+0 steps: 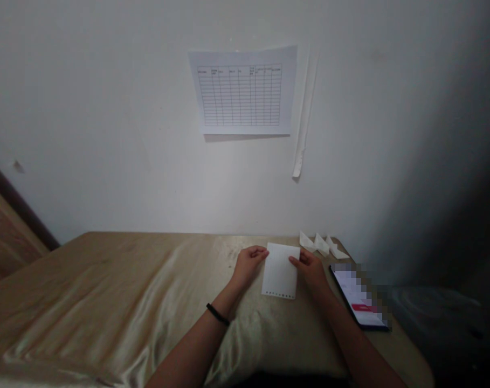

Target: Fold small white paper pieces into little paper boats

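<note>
Notepad sheet (280, 276), hole-punched along its near edge, pinched between left fingers (261, 251) and right fingers (305, 255) at opposite side edges; likely light, pliable, easily creased, best taken by margins. Beyond right fingers: folded paper boats (322, 246); rightward, touchscreen device (351, 293).

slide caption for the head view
Left hand and right hand hold a white sheet with holes along one edge, near folded paper shapes.
</note>
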`<state>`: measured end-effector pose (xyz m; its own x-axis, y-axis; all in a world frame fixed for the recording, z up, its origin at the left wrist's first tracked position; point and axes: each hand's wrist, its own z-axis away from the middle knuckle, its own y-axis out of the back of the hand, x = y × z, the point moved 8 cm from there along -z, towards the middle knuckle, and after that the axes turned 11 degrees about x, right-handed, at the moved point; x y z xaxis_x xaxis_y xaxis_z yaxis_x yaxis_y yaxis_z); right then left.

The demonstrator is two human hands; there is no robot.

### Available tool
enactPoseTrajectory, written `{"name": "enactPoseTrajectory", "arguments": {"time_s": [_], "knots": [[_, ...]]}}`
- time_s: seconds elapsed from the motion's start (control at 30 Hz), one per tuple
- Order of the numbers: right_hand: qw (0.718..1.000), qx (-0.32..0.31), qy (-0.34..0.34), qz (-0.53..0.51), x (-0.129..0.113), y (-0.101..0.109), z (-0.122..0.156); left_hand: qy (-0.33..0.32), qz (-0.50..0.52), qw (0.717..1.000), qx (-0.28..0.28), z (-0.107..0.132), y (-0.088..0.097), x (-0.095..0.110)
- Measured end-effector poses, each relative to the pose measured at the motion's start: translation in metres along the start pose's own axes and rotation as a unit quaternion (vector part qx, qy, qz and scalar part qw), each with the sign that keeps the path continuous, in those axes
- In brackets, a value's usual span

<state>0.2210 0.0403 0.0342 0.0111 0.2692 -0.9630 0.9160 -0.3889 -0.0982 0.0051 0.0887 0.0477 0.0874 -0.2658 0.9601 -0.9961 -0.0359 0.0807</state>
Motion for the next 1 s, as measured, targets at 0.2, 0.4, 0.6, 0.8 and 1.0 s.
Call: {"name": "enactPoseTrajectory", "arguments": {"time_s": [0.2,0.4,0.6,0.8,1.0], "knots": [[1.000,0.001,-0.006,0.015,-0.005,-0.001,0.003,0.004,0.009,1.000,0.002,0.000,-0.001,0.000],[0.999,0.026,0.001,0.030,-0.013,0.004,0.003,0.000,0.021,1.000,0.022,-0.001,0.001,0.000],[0.994,0.087,0.026,0.061,-0.016,0.018,0.000,-0.001,0.009,0.999,0.036,-0.002,0.004,-0.001],[0.990,0.100,0.036,0.095,-0.013,0.022,0.000,0.009,0.009,0.999,0.039,-0.001,0.004,-0.002],[0.981,0.128,0.077,0.128,-0.018,0.027,0.002,0.000,-0.010,0.999,0.033,0.001,0.002,0.000]]}}
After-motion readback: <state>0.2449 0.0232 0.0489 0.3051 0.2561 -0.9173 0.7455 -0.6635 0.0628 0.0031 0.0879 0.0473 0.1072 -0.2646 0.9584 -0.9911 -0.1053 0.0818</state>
